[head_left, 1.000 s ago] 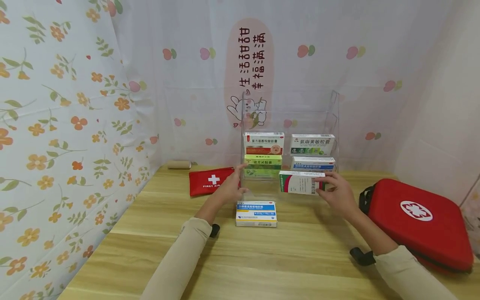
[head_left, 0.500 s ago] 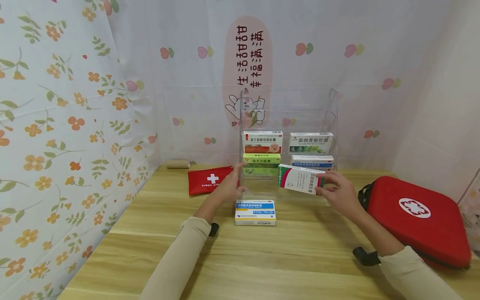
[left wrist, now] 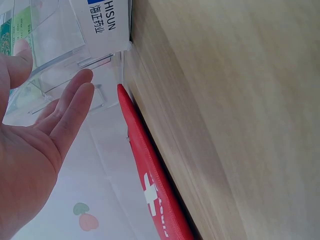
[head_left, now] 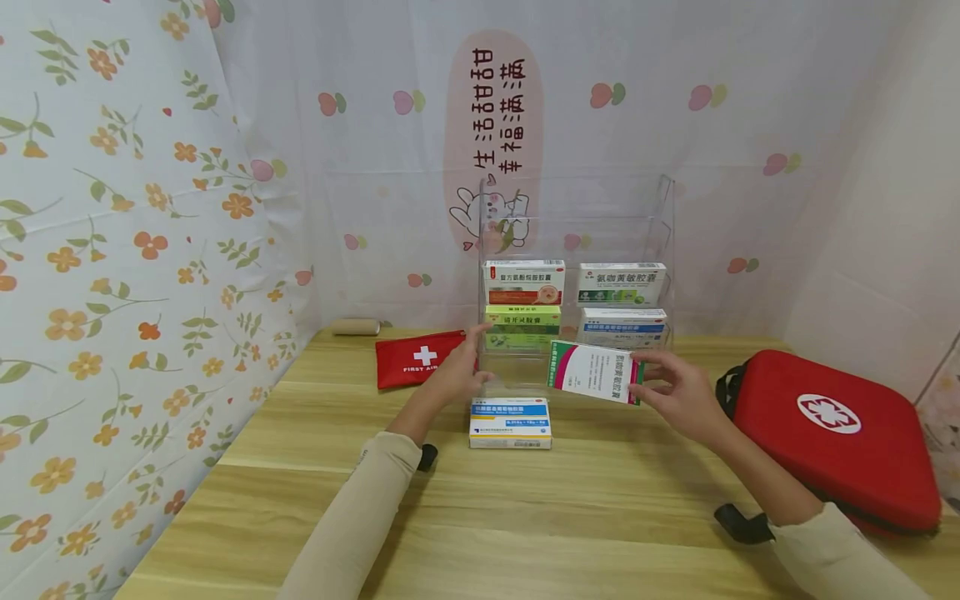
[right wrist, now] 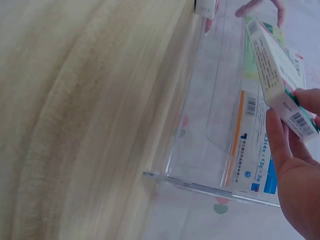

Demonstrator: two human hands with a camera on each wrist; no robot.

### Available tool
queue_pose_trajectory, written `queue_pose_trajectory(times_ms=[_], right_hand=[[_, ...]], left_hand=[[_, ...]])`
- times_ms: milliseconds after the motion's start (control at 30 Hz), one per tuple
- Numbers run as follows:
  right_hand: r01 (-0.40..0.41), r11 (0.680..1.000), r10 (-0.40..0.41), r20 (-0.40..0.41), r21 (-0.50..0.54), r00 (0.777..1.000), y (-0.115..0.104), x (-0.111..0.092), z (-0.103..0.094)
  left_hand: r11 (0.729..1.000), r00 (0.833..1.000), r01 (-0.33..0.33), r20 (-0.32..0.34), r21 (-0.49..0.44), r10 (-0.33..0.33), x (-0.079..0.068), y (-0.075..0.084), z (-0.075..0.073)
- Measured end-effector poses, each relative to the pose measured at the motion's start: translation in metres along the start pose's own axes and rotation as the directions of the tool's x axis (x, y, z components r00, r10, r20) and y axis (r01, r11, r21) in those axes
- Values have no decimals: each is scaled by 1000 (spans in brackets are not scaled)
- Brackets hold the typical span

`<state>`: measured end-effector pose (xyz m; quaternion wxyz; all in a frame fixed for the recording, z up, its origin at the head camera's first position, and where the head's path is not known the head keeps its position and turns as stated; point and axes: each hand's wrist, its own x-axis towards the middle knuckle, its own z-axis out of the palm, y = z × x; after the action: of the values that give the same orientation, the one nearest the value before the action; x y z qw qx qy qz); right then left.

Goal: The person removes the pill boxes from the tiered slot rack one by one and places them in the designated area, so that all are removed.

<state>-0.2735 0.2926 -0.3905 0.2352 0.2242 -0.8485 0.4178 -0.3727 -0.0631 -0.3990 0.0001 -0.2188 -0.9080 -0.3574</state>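
Observation:
My right hand (head_left: pixel 682 393) pinches the right end of a white medicine box (head_left: pixel 592 372) with green and magenta edges. The box hangs tilted in front of the lowest tier of a clear acrylic display rack (head_left: pixel 577 218). In the right wrist view the thumb and fingers (right wrist: pixel 278 135) grip its barcoded end. My left hand (head_left: pixel 453 373) is at the rack's left side, fingers extended, holding nothing; its palm shows in the left wrist view. Higher in the rack stand a red-and-white box (head_left: pixel 525 283), a green box (head_left: pixel 522 327), a white-and-green box (head_left: pixel 621 284) and a blue-and-white box (head_left: pixel 624 328).
Another blue-and-white medicine box (head_left: pixel 510 422) lies on the wooden table (head_left: pixel 525 517) before the rack. A red first-aid pouch (head_left: pixel 408 360) lies behind my left hand, near a cardboard-coloured roll (head_left: pixel 356 327). At right sits a large red first-aid case (head_left: pixel 832 442).
My right hand has lifted the white medicine box slightly, then lowered it toward me and tilted it so its front faces up more. The left hand stays by the rack's side.

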Motion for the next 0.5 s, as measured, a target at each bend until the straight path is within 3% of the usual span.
queue_pose_trajectory(times_ms=[333, 500], right_hand=[[-99, 995, 97, 81, 23, 992, -2, -10, -3], [-105, 991, 96, 103, 78, 990, 0, -16, -4]], left_hand=[[1000, 1000, -3, -1, -20, 3, 1, -2, 0], [1000, 1000, 0, -3, -18, 0, 0, -2, 2]])
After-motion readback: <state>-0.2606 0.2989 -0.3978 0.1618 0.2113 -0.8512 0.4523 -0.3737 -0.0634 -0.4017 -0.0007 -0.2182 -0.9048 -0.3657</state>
